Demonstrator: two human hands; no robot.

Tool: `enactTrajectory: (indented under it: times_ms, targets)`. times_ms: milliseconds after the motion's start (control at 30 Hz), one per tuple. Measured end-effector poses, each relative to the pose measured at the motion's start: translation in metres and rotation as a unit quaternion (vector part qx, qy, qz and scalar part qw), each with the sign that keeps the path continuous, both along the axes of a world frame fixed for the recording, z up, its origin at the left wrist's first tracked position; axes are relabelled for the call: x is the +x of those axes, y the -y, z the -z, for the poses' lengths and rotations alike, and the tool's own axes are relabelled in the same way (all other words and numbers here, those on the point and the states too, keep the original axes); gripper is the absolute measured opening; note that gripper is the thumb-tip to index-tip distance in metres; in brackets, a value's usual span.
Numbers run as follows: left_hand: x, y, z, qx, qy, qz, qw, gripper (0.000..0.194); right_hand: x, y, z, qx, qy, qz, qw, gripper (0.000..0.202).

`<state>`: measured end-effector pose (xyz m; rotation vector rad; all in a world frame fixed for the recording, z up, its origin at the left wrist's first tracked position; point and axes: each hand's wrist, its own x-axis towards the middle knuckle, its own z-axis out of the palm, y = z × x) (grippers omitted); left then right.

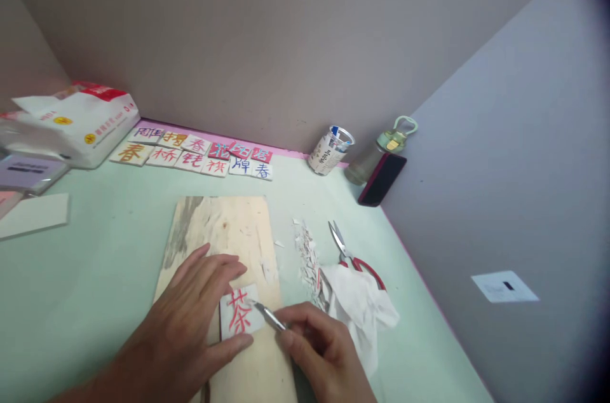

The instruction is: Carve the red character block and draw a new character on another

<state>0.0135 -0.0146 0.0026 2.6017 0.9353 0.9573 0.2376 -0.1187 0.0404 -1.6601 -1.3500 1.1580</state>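
Observation:
A small white square tile [260, 312] with a red painted Chinese character lies on a wooden board [238, 218]. My left hand [190, 311] rests over the board's left side, its thumb at the tile's near edge and its index finger at the far left corner, bracing the tile between them; the other fingers stretch forward. In a pinch, my right hand [324, 346] grips a slim metal craft knife [271, 316]. The knife's blade points left and meets the tile near the top right of the character. Pale flakes lie on the board above it.
Shavings [307, 257], red-handled scissors [350, 257] and a white cloth [355, 301] lie right of the board. Behind stand a can [328, 155], a bottle [365, 164] and a phone [384, 180]. Several painted tiles [164, 156] and a tissue pack [95, 129] sit at back left.

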Motion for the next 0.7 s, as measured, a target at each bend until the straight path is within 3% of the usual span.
enactTrajectory:
  times_ms: [233, 433, 700]
  targets:
    - [0.000, 0.000, -0.002, -0.002, 0.005, 0.005, 1.000, 0.058, 0.003, -0.008, -0.033, 0.086, 0.128, -0.086, 0.984, 0.025]
    - [0.000, 0.000, -0.005, 0.010, 0.010, 0.010, 1.000, 0.052, 0.005, -0.013, -0.042, 0.158, 0.280, -0.187, 0.928, 0.030]
    - [0.001, -0.001, -0.008, 0.023, 0.003, 0.022, 0.999, 0.052, -0.002, -0.018, -0.048, 0.102, 0.331, -0.201, 0.916, 0.025]
